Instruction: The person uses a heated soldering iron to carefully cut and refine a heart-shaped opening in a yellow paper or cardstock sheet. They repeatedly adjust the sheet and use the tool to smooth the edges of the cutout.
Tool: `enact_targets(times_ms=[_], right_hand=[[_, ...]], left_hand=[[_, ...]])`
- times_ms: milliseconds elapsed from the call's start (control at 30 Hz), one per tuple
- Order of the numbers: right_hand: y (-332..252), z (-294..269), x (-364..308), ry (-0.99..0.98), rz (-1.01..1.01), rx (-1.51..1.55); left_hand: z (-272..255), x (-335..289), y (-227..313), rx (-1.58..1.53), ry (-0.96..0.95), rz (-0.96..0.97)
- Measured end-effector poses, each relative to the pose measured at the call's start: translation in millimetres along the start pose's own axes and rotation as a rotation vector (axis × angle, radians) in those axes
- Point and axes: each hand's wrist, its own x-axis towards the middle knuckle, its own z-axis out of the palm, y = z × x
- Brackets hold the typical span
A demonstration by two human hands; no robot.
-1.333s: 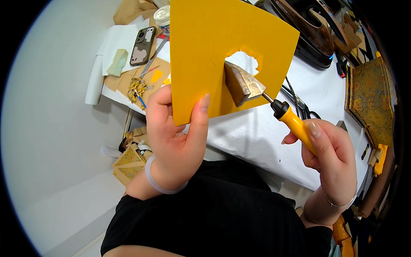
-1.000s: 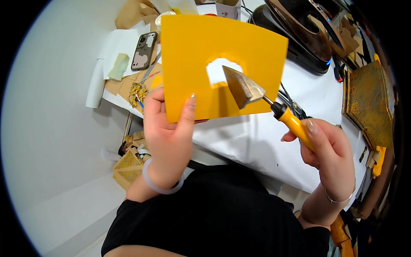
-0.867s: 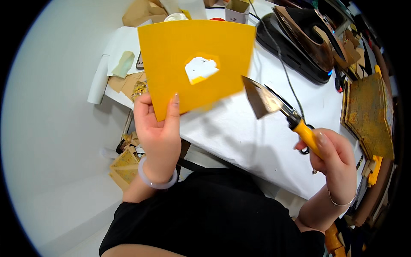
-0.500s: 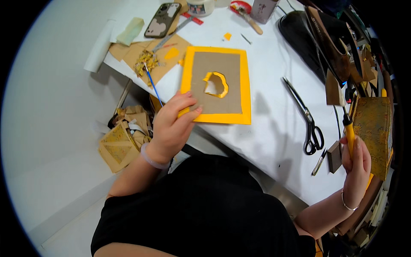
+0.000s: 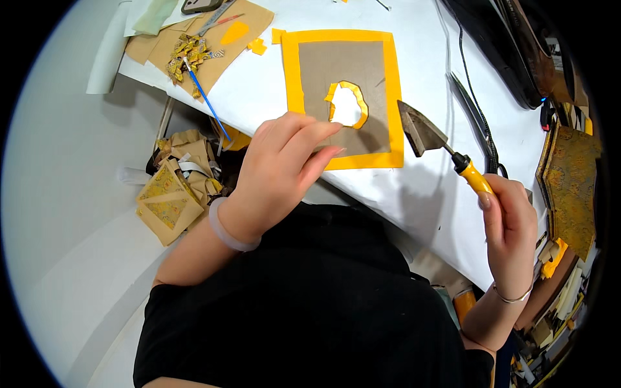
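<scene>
On the white table lies a flat grey-brown panel (image 5: 343, 61) with a yellow folded border and a rounded hole edged in yellow near its middle. My left hand (image 5: 278, 161) is over the panel's lower left corner, thumb and forefinger apart, holding nothing I can see. Contact with the panel is unclear. My right hand (image 5: 508, 213) grips the yellow handle of a small hand iron (image 5: 420, 129). Its pointed metal head is raised at the panel's right edge. Black scissors (image 5: 475, 110) lie beyond the iron, their handles partly hidden by my right hand.
Brown card (image 5: 252, 19) with crumpled patterned scraps (image 5: 184, 58) and a blue-handled brush (image 5: 206, 97) lies at the far left. Patterned yellow-brown pieces (image 5: 572, 187) stand at the right. A black cord (image 5: 475, 84) crosses the table. Scraps fill a bin (image 5: 194, 145) below the left edge.
The panel, held in my left hand before, now lies on the table, and that hand has let go. My right hand has brought the iron left from the right-hand side toward the panel.
</scene>
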Motion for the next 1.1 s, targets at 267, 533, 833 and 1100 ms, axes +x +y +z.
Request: enact_targets(times_ms=[267,533,833,1100], right_hand=[[0.2,11.3,8.5,-0.026,-0.063,-0.042],[-13.6,23.1,21.7,0.054,-0.139,-0.127],[-25.2,20.9,40.0,0.041,-0.26,-0.201],[-27.5,20.7,48.6,-0.023,-0.263,-0.201]], left_hand=[[-4.9,29.8,-9.2,-0.245,-0.02,-0.241],[-1.7,52.6,-9.9,-0.096,-0.127,-0.344],[0.6,53.1,-7.1,-0.121,-0.11,-0.411],[-4.3,55.9,-7.0,-0.184,-0.142,-0.465]])
